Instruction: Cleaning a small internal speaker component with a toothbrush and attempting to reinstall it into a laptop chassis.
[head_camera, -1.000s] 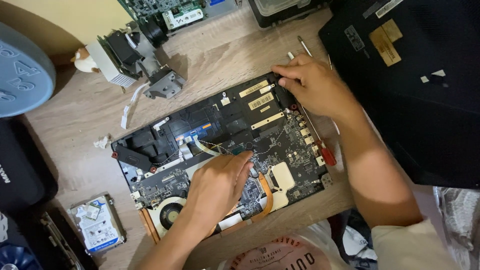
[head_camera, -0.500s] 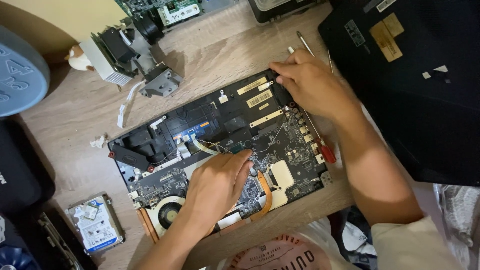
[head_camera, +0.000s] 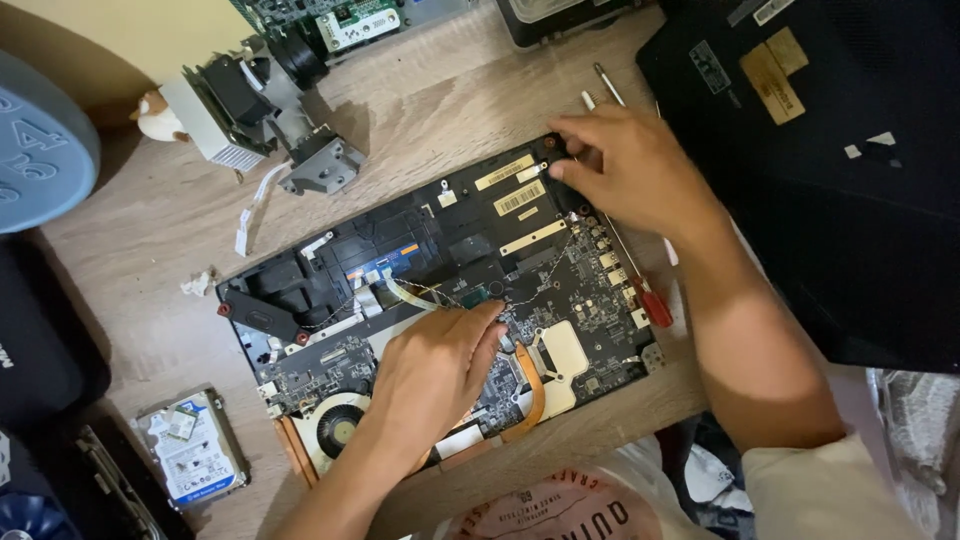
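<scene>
— Laptop chassis (head_camera: 420, 250), where is it?
— Opened, flat on the wooden desk (head_camera: 450, 100), board exposed.
— Hands?
— Left hand (head_camera: 435, 365) rests on the board, fingers curled, holding nothing visible. Right hand (head_camera: 625, 165) pinches at the far corner; grip contents unclear.

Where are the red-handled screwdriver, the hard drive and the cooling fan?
red-handled screwdriver (head_camera: 656, 306): head view, on its red handle.
hard drive (head_camera: 190, 447): head view, on its labelled top.
cooling fan (head_camera: 337, 428): head view, on its round hub.
</scene>
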